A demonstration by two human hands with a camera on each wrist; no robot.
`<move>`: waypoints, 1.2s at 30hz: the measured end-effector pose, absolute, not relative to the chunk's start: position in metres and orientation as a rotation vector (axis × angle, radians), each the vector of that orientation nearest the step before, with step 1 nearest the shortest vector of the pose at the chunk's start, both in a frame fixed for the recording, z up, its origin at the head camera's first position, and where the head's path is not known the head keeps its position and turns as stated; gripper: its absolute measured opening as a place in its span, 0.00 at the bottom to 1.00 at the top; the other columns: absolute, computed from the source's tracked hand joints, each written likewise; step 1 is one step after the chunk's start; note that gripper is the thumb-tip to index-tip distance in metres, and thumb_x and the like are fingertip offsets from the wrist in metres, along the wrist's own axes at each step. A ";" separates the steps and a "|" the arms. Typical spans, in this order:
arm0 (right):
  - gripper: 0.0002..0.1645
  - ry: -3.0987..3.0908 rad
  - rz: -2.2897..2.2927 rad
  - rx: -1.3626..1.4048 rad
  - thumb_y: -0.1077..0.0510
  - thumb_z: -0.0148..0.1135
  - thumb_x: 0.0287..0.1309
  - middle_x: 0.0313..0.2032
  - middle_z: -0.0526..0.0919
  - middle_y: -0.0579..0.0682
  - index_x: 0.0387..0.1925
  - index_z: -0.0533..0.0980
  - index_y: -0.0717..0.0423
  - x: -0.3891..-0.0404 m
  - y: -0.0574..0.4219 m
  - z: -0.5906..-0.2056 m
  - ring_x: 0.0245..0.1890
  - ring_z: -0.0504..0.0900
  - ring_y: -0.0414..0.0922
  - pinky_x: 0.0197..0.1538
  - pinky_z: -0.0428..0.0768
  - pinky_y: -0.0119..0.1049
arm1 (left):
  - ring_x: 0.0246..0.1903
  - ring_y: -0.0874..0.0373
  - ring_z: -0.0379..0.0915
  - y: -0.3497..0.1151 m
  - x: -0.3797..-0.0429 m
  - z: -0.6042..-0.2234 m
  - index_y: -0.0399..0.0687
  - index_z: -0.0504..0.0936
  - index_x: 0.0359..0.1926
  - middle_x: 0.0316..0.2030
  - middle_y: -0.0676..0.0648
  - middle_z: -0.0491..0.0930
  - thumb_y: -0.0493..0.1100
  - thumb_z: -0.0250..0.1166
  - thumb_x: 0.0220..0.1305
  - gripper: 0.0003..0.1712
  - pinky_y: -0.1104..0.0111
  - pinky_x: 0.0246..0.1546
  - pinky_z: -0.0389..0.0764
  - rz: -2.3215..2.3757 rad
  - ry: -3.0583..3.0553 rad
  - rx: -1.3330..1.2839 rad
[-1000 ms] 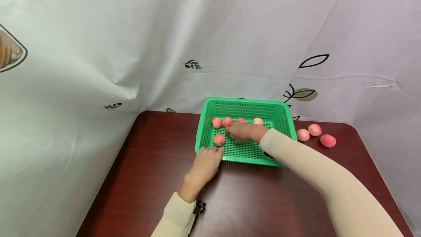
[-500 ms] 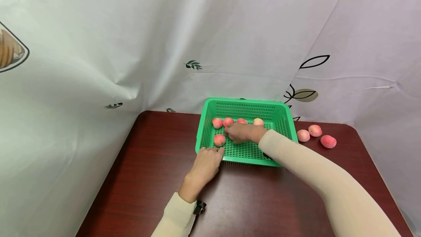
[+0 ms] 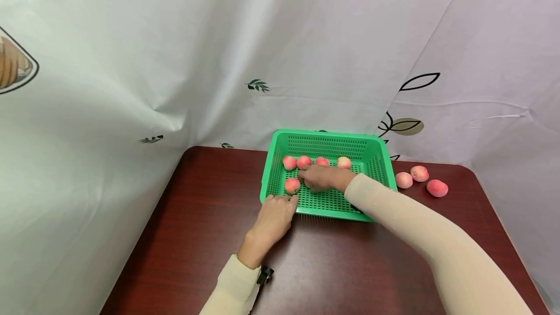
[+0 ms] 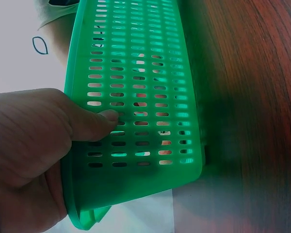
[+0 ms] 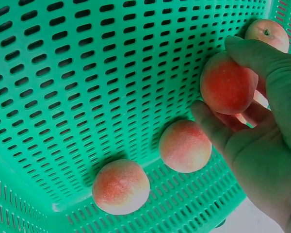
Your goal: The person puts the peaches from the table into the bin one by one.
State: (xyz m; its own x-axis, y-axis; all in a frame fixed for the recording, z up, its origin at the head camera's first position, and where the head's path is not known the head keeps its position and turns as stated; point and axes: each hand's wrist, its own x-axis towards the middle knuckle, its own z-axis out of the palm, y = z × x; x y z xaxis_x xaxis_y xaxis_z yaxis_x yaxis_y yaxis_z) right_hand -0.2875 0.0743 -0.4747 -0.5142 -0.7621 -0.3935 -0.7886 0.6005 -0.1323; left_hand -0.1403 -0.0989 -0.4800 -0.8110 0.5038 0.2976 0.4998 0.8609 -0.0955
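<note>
My left hand (image 3: 273,215) grips the near-left rim of a green plastic basket (image 3: 332,214). In the left wrist view its thumb presses on the slotted outer wall (image 4: 136,87), and the other fingers are hidden behind the rim. Inside the basket my right hand (image 3: 323,177) holds a reddish peach (image 5: 228,83) between thumb and fingers, low over the slotted floor. A peach (image 3: 292,186) lies left of that hand. Along the far side sit several more, among them a red peach (image 3: 289,163) at the left and a paler peach (image 3: 343,163) further right.
On the dark red-brown table (image 3: 197,218), right of the basket, lie a pale peach (image 3: 404,180), a blushed peach (image 3: 420,173) and a redder peach (image 3: 437,188). A white printed sheet (image 3: 328,52) hangs behind the table and at both sides.
</note>
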 end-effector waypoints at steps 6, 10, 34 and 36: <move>0.13 2.403 0.096 -1.206 0.62 0.61 0.67 0.33 0.74 0.46 0.51 0.74 0.51 -0.287 0.074 -0.474 0.28 0.67 0.42 0.37 0.69 0.35 | 0.20 0.56 0.74 -0.099 -0.140 -0.480 0.51 0.74 0.26 0.17 0.51 0.73 0.31 0.72 0.53 0.15 0.69 0.22 0.53 0.008 -2.729 -0.755; 0.14 2.399 0.073 -1.172 0.64 0.59 0.66 0.33 0.74 0.46 0.51 0.74 0.51 -0.286 0.074 -0.472 0.27 0.66 0.41 0.36 0.67 0.34 | 0.20 0.56 0.74 -0.099 -0.140 -0.480 0.51 0.74 0.26 0.17 0.51 0.72 0.31 0.72 0.52 0.15 0.69 0.22 0.53 0.012 -2.731 -0.757; 0.17 2.382 0.099 -1.109 0.68 0.53 0.60 0.21 0.63 0.42 0.49 0.74 0.50 -0.281 0.078 -0.454 0.21 0.58 0.39 0.30 0.58 0.32 | 0.20 0.57 0.74 -0.099 -0.140 -0.479 0.52 0.73 0.27 0.17 0.52 0.72 0.32 0.73 0.53 0.16 0.69 0.23 0.52 0.023 -2.744 -0.755; 0.22 2.375 -0.014 -1.039 0.68 0.53 0.60 0.27 0.72 0.44 0.56 0.74 0.52 -0.281 0.080 -0.446 0.25 0.64 0.41 0.32 0.63 0.33 | 0.20 0.57 0.74 -0.099 -0.140 -0.480 0.52 0.73 0.26 0.17 0.52 0.72 0.32 0.73 0.52 0.16 0.69 0.23 0.50 0.018 -2.743 -0.756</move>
State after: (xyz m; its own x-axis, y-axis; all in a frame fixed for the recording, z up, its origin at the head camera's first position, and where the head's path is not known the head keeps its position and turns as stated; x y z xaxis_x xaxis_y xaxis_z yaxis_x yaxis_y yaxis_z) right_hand -0.2806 0.0796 -0.4461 -0.5549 -0.6834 -0.4745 -0.6779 0.7020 -0.2183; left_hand -0.1400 -0.0991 -0.4797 -0.8181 0.5030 0.2786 0.4994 0.8617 -0.0896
